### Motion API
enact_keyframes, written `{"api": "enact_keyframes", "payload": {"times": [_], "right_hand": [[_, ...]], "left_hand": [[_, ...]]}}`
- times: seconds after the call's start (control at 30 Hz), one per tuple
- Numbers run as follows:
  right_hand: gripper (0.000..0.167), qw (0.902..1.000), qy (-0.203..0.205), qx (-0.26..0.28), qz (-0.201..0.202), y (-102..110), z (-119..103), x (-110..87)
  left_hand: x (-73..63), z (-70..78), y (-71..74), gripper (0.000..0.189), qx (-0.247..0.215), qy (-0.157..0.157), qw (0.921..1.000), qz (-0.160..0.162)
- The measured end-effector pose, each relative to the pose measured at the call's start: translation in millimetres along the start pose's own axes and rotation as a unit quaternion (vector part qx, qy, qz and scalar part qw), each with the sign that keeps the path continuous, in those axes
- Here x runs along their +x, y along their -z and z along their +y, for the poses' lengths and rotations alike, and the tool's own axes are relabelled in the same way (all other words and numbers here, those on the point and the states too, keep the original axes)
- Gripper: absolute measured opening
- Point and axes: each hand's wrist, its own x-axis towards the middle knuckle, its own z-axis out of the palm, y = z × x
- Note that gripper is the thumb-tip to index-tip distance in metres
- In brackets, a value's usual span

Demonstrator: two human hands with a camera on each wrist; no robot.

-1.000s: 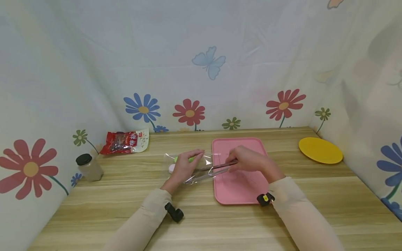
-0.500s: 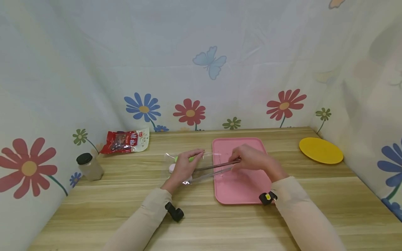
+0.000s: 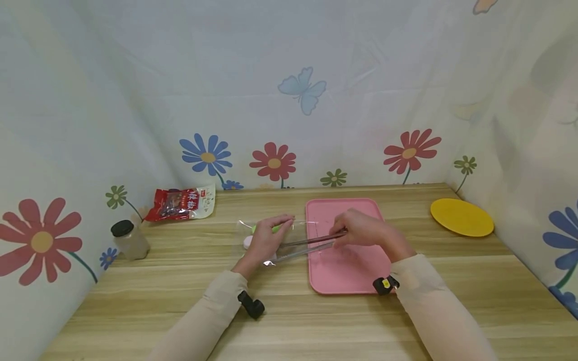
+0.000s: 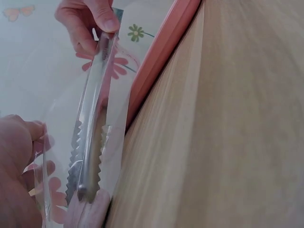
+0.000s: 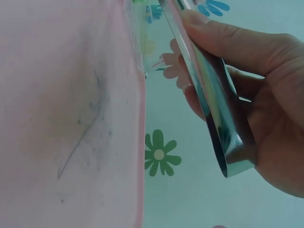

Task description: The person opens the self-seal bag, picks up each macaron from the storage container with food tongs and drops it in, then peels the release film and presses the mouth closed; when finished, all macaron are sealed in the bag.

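Note:
My left hand (image 3: 266, 239) pinches the edge of a clear plastic bag (image 4: 46, 190) left of the pink tray (image 3: 343, 278). A white round thing (image 3: 247, 242) and a green thing (image 3: 276, 228) show by that hand; their kind is unclear. Metal tongs (image 3: 316, 239) slant between the hands. In the left wrist view their serrated tips (image 4: 85, 183) lie within the plastic, close to a pale pink thing (image 4: 88, 211). Over the tray, my right hand (image 3: 363, 228) grips the tongs near their joined end, thumb along one arm in the right wrist view.
A red and white food packet (image 3: 182, 203) lies at the back left. Nearer stands a jar (image 3: 131, 243) with a black lid. On the right is a yellow plate (image 3: 461, 217). Flowered cloth (image 3: 298, 125) hangs behind the wooden table (image 3: 271, 326).
My right hand has shifted slightly right with the tongs, mostly in the first half second, and the tongs' arms show more clearly. My left hand stays in place on the plastic.

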Motion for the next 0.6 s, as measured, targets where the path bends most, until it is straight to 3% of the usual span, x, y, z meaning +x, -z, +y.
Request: {"api": "enact_keyframes", "payload": {"times": [0.37,0.6], "right_hand": [[0.026,0.9993,-0.02,-0.02,0.024,2,8,-8.1],[0.024,0.9983,-0.045,0.032,0.021,24,16,-28.6]], "left_hand": [[-1.2,2.4,-0.8,0.023,-0.006,-0.015,0.9999,0.004],[-1.1,0.6,0.8,0.021,-0.003,-0.001,1.0,0.007]]}}
